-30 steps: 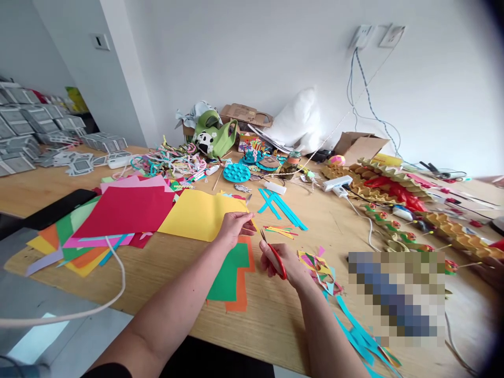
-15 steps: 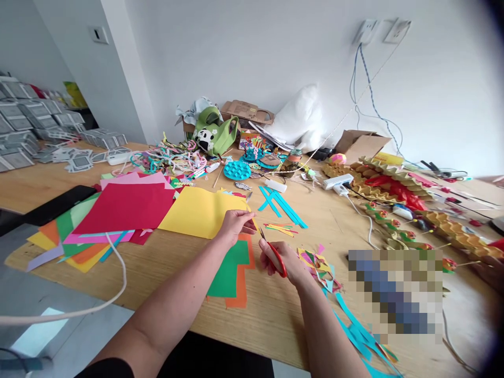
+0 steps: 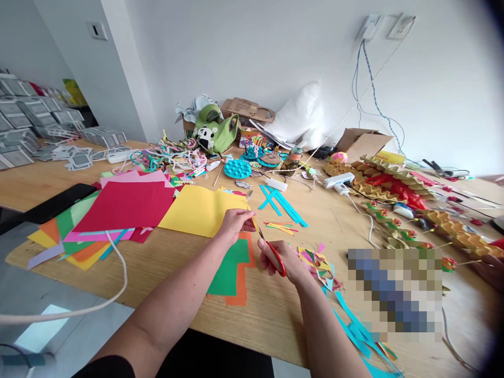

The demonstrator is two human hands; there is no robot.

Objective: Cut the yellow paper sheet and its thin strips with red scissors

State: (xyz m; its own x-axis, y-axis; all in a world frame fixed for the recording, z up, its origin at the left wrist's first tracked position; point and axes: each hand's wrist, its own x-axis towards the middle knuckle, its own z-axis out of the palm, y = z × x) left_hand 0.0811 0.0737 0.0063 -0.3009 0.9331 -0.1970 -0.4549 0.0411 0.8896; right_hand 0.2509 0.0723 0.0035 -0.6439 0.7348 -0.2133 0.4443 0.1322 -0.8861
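My left hand point(image 3: 235, 223) pinches the right edge of a yellow paper sheet point(image 3: 199, 211) lying on the wooden table point(image 3: 165, 262). My right hand point(image 3: 284, 261) grips red-handled scissors point(image 3: 271, 253), their blades pointing up at the paper's edge just beside my left fingers. A green sheet on an orange sheet point(image 3: 232, 269) lies under and between my hands. Red paper point(image 3: 126, 206) and a fan of other coloured sheets sit to the left.
Blue paper strips point(image 3: 281, 202) and thin coloured strips lie beyond my hands. Paper scraps point(image 3: 319, 263) lie at right. A green panda bag point(image 3: 212, 134), pipe cleaners, a cardboard box point(image 3: 360, 142) and a folded paper dragon point(image 3: 397, 191) crowd the back. Another person's hand point(image 3: 490, 268) shows at far right.
The view has tilted slightly. My hands stay in nearly the same place, scissors still at the yellow paper's edge.
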